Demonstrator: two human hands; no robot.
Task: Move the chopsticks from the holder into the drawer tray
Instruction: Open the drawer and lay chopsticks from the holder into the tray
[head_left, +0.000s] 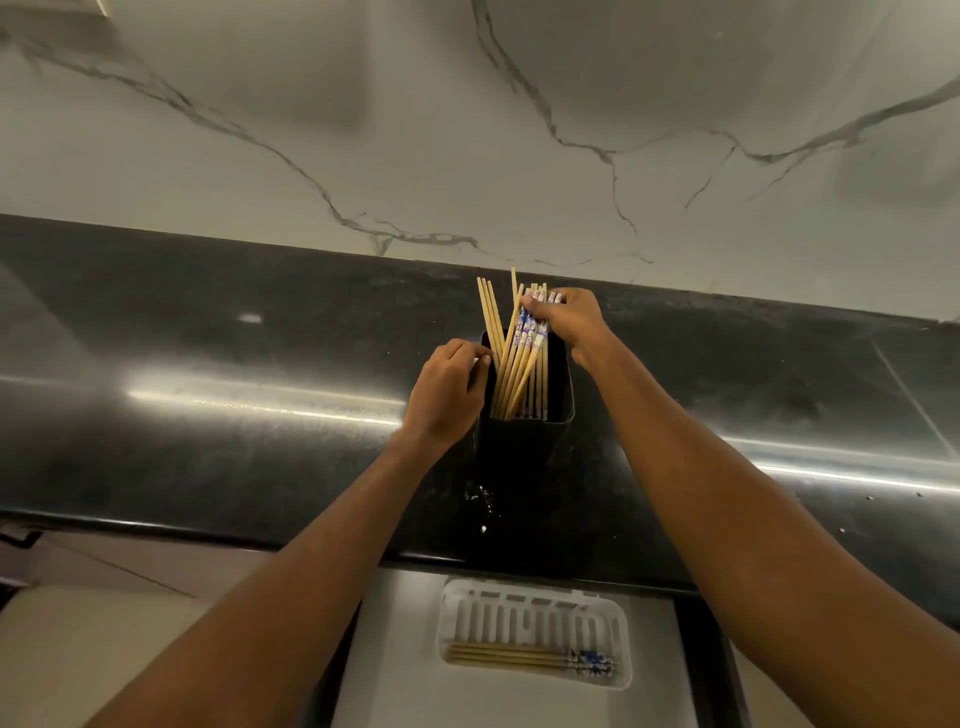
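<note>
A black rectangular holder (524, 441) stands on the dark countertop, filled with several wooden chopsticks (511, 364) that have blue-and-white patterned tops. My right hand (569, 319) pinches the patterned tops of a few chopsticks at the holder's right side. My left hand (447, 389) grips the holder's left rim with curled fingers. Below, a white slotted tray (535, 610) lies in the open drawer, and a few chopsticks (530, 659) lie flat along its near side.
The glossy black countertop (208, 415) runs across the view, backed by a white marble wall (467, 130). The open drawer (395, 675) has a pale floor under the counter's front edge. A pale cabinet front (104, 623) sits lower left.
</note>
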